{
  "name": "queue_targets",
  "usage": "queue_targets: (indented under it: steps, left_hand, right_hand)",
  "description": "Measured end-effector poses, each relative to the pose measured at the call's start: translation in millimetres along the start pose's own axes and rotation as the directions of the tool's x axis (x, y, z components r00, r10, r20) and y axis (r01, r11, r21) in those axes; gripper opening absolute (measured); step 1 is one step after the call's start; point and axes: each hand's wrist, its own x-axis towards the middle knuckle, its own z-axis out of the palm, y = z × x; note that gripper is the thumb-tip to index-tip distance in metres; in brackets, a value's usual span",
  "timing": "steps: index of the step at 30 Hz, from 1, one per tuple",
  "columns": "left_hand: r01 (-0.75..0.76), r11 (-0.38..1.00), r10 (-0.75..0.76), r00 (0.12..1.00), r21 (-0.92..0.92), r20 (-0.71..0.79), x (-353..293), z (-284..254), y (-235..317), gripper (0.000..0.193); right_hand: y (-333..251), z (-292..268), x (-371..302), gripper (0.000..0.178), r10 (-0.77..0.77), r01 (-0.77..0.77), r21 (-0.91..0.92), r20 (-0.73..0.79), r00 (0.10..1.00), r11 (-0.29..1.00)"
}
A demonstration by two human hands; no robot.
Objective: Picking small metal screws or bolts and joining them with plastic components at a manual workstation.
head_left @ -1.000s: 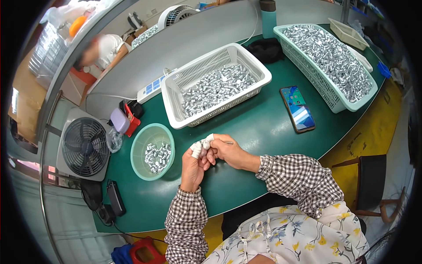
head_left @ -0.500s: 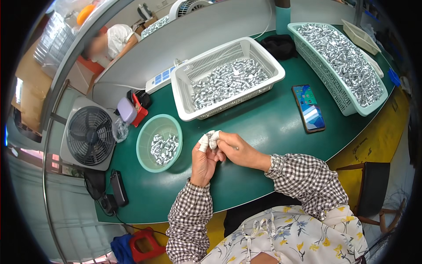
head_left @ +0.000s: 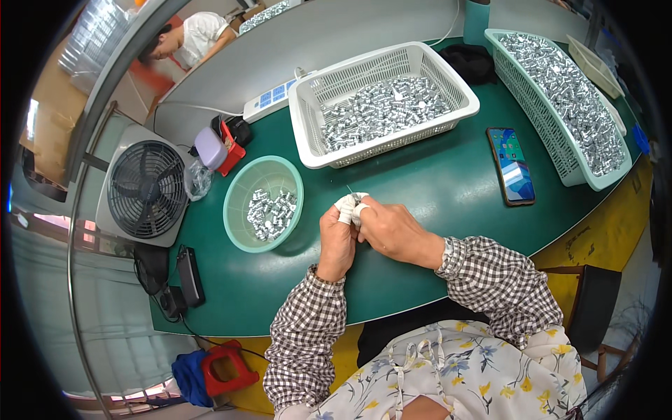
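Note:
My left hand point(head_left: 338, 241) and my right hand point(head_left: 397, 229) meet fingertip to fingertip above the table, in front of the baskets. White coverings wrap some of the fingertips. Between them shows a bit of a small grey metal part point(head_left: 358, 199), pinched by my left hand and mostly hidden. A thin metal rod point(head_left: 349, 188) sticks up past the fingertips; my right fingers are closed around the rest of it. To the left of my hands, a light green bowl point(head_left: 235, 222) holds small silvery metal parts point(head_left: 271, 212).
A white basket point(head_left: 315, 155) and a long green basket point(head_left: 535, 112) hold many more metal parts. A phone point(head_left: 511, 166) lies to the right. On the left stand a fan point(head_left: 147, 192), a red holder point(head_left: 232, 157) and a power strip point(head_left: 269, 101). A person point(head_left: 199, 38) sits beyond the partition.
In the picture, my joined hands have shifted slightly right and up, as the whole scene also shifted. The rod's end now shows above the fingertips; earlier one end showed beside my right hand.

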Motion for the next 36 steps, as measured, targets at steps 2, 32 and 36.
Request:
queue_targets:
  steps: [2,32,36]
  left_hand:
    - [0.026,0.973,-0.009,0.997,-0.229,0.077,0.7,-0.3,-5.6,0.026]
    - [-0.027,0.993,0.008,0.988,-0.119,-0.156,6.4,-0.4,-3.3,0.024]
    - [-0.019,0.997,0.009,0.990,-0.074,-0.139,5.1,-0.1,2.0,0.024]
  right_hand:
    - [0.1,2.7,0.6,0.003,0.141,-0.082,0.351,-0.146,0.979,0.933]
    - [-12.0,10.3,0.0,0.011,-0.089,0.084,-0.424,0.010,0.996,0.902]
    - [-11.8,9.2,-0.2,0.017,-0.083,0.071,-0.412,-0.013,0.996,0.909]
